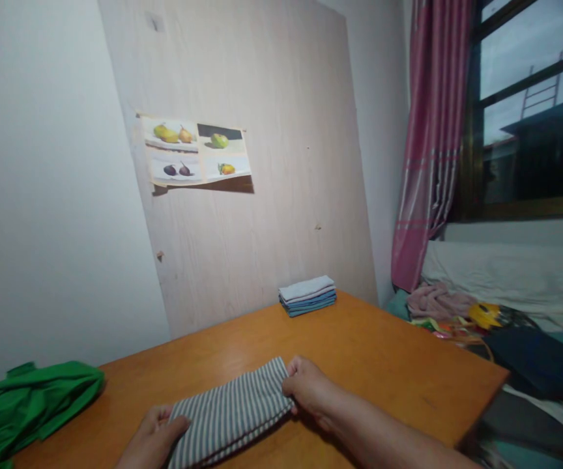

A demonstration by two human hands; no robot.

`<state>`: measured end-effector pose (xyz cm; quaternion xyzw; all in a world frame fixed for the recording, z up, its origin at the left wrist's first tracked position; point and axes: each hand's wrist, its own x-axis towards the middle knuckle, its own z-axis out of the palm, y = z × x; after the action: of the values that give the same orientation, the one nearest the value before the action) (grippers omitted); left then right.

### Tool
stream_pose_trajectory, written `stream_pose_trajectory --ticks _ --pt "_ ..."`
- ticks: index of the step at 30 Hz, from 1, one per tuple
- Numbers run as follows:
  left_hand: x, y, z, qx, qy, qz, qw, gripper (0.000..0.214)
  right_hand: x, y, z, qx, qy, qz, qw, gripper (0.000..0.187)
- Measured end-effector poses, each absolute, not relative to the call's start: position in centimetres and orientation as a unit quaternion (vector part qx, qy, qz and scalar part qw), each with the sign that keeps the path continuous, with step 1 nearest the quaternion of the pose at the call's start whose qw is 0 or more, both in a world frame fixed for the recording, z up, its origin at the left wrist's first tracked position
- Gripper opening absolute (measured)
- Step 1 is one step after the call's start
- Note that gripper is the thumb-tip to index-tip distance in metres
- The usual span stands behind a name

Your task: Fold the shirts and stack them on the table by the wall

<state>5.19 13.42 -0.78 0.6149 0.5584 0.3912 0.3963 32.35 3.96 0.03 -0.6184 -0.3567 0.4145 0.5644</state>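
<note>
A folded grey-and-white striped cloth [230,413] lies on the orange wooden table [384,365] near its front edge. My right hand [308,385] is closed in a pinch on the cloth's right end. My left hand [152,440] rests on the cloth's left end, with the thumb lying over the fabric and the fingers curled at its edge.
A stack of folded white and blue cloths [307,295] sits at the table's far edge by a leaning wooden board [262,228]. A crumpled green garment [27,400] lies at the left. To the right is a bed [520,286] with clothes, a pink curtain [431,143] and a window.
</note>
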Motion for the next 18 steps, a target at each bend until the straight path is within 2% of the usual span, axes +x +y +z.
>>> stream_pose_trajectory --ticks 3,5,7,14,18 --pt "7.1 14.4 -0.4 0.577 0.543 0.438 0.425 0.058 34.7 5.4 1.0 -0.612 -0.378 0.391 0.575 0.025" --pt "8.9 15.3 1.0 0.593 0.532 0.433 0.422 0.074 36.8 6.6 2.3 -0.602 -0.386 0.369 0.594 0.025" --pt "11.3 16.4 2.9 0.633 0.507 0.42 0.408 0.082 39.3 7.9 3.8 -0.594 -0.392 0.336 0.617 0.024" --pt "22.4 21.3 8.2 0.656 0.416 0.48 0.408 0.062 48.9 13.0 8.0 -0.588 -0.367 0.255 0.674 0.017" --pt "28.7 24.0 9.4 0.628 0.386 0.486 0.47 0.04 53.5 15.4 9.2 -0.579 -0.339 0.228 0.706 0.016"
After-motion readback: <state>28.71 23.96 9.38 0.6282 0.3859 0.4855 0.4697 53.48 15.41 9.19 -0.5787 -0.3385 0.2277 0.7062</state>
